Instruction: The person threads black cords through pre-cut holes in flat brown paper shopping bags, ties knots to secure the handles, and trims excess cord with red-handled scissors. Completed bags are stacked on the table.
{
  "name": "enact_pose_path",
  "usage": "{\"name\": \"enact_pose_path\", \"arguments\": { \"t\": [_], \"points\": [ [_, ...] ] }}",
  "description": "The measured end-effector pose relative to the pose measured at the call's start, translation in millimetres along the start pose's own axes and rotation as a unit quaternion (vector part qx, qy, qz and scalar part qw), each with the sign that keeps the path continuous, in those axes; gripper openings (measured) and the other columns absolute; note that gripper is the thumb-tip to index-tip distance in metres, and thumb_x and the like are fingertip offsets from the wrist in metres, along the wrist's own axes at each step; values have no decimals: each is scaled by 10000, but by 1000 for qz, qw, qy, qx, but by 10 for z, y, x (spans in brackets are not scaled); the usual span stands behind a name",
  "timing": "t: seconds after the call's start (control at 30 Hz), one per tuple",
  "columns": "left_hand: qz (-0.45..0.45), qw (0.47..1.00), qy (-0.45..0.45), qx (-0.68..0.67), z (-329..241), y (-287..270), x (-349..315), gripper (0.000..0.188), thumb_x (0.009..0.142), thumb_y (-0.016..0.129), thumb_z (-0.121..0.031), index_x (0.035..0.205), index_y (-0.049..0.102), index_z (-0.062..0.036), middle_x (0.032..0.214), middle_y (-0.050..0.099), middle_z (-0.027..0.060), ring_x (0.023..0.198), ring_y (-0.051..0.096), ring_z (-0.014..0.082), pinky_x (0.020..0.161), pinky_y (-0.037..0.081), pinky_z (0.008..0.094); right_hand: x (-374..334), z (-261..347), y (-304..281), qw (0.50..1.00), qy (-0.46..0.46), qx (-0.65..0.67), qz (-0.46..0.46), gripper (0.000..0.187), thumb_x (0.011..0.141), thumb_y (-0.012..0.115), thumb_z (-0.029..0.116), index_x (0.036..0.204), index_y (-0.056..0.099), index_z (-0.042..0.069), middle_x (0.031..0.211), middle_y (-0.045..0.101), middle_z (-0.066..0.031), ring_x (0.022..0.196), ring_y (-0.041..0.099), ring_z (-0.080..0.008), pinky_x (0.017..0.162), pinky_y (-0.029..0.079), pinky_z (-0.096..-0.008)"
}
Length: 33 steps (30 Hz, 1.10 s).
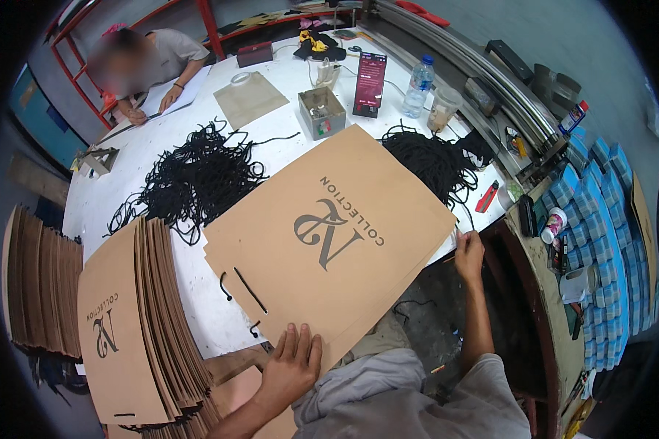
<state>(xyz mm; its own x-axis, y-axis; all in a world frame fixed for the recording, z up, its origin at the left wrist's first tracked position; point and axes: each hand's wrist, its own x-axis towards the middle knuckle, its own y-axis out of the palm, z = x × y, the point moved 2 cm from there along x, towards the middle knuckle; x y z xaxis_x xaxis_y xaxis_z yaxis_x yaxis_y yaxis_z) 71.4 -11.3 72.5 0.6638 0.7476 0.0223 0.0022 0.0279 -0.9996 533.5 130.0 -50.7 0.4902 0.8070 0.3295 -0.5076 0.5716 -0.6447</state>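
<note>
A flat brown kraft paper bag [271,212] with dark printing lies tilted across the table edge and over my lap. My left hand [294,362] rests on its near edge, fingers stretched flat, holding nothing. Close by, a black cord handle [250,291] runs through holes in the paper, and its loose ends stick out at the bag's left edge. My right hand [470,254] is closed at the bag's right corner, pinching what looks like a thin black cord [470,214]; the fingertips partly hide it.
Piles of black cords [198,172] lie left and right [428,161] on the white table. Stacked paper bags [110,322] stand at left. A box cutter [487,196], water bottle [419,86], phone [370,80] and metal box [322,113] sit around. A co-worker [168,62] writes at far left.
</note>
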Motion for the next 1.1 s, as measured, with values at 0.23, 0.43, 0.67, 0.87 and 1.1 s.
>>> {"name": "enact_pose_path", "arguments": {
  "t": [0.23, 0.43, 0.67, 0.87, 1.1],
  "points": [
    [-278, 953, -21, -123, 619, -1036, 222, 293, 791, 669, 58, 1082, 695, 35, 989, 748, 167, 865, 752, 275, 732, 612, 335, 26, -94, -21, 963, 118, 234, 56, 256, 1023, 650, 241, 894, 591, 28, 754, 674, -58, 546, 571, -106, 513, 453, -284],
    [-504, 757, -243, -338, 985, -2138, -188, 205, 941, 577, -107, 1035, 667, 51, 864, 671, 124, 757, 591, 161, 747, 463, 279, 223, -3, -138, 876, 136, 454, 86, 231, 1021, 643, 144, 1179, 639, -24, 901, 704, -78, 712, 640, -133, 649, 485, -249],
    [-532, 509, -278, -617, 1874, -892, -319, 239, 1015, 511, -137, 1095, 654, 36, 984, 713, 135, 817, 702, 170, 656, 581, 283, 544, 638, -570, 885, 50, 463, 20, 375, 1015, 647, 124, 1333, 564, -58, 1208, 701, -179, 987, 702, -203, 782, 538, -300],
    [-378, 319, -304, -814, 2121, 386, 153, 281, 1025, 492, -153, 1127, 659, 49, 1009, 735, 145, 876, 733, 213, 738, 630, 353, 709, 823, -494, 935, -80, 337, -77, 147, 1036, 628, 128, 1073, 676, -5, 988, 717, -73, 841, 605, -100, 813, 467, -254],
    [-596, 569, -462, -329, 1837, 397, 69, 251, 997, 689, -204, 1129, 667, 9, 969, 662, 38, 882, 587, 115, 764, 476, 251, -142, 2305, -360, 886, -201, 387, 158, 177, 922, 681, -63, 1096, 706, -42, 986, 675, -131, 827, 640, -180, 782, 517, -297]
  ]
}}
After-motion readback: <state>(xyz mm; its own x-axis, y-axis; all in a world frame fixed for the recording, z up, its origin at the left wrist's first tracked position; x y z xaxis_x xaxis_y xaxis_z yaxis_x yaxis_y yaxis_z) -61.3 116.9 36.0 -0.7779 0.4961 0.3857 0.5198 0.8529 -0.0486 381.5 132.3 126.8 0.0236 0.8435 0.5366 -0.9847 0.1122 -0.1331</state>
